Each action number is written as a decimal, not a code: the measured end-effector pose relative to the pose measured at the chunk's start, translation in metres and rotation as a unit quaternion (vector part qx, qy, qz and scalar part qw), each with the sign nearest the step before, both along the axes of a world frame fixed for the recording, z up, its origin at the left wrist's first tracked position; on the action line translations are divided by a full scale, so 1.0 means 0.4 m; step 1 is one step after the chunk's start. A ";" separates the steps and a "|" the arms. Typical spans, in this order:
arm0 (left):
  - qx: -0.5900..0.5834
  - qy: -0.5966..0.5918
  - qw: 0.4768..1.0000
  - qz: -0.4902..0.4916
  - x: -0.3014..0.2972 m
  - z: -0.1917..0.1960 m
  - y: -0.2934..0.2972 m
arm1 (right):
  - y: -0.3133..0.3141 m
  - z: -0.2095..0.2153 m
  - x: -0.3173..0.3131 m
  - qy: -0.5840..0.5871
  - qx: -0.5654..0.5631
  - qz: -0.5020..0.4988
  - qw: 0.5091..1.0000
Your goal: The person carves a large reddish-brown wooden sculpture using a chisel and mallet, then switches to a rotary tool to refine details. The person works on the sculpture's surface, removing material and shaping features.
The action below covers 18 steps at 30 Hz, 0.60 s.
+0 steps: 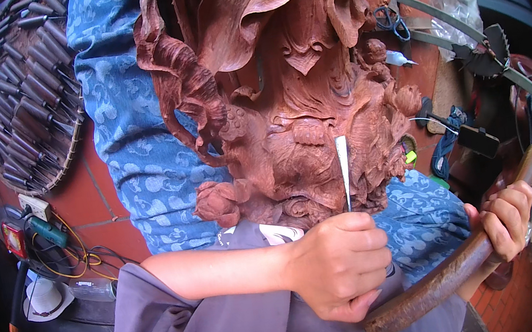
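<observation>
A large reddish-brown wood carving (301,154) with flowing folds, leaves and flower buds rests over my lap, on blue patterned cloth. My left hand (343,266) is closed in a fist around a carving chisel (344,166). Its pale metal blade points away from me over the near part of the carving; the fist hides its handle. At the right, my right hand (505,222) grips a curved, worn wooden club (429,285) partway along. The club's thick near end lies just below my left fist, apparently close to the chisel's butt, but I cannot tell whether they touch.
A round woven tray (68,172) full of dark-handled chisels sits at the far left. Below it are a power strip (35,206), tangled cables and a white hat (46,299). At right lie blue-handled scissors (391,22), a metal frame saw (440,12) and a phone-like black device (478,141).
</observation>
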<state>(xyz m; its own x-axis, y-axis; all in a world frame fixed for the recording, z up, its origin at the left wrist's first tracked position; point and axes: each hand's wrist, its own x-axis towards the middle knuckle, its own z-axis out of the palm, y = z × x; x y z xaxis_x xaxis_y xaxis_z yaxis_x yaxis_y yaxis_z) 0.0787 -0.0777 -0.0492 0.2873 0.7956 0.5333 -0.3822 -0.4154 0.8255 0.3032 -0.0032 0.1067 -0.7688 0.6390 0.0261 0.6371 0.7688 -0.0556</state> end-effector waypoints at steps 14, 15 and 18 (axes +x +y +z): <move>-0.041 -0.074 0.996 0.012 -0.013 -0.011 0.013 | 0.009 -0.007 -0.012 -0.003 -0.008 0.011 1.000; -0.042 -0.073 0.996 0.010 -0.014 -0.011 0.013 | 0.008 -0.007 -0.013 -0.006 -0.008 0.014 1.000; -0.025 -0.066 0.997 0.018 -0.018 -0.014 0.013 | 0.005 -0.009 -0.016 -0.006 -0.005 0.020 1.000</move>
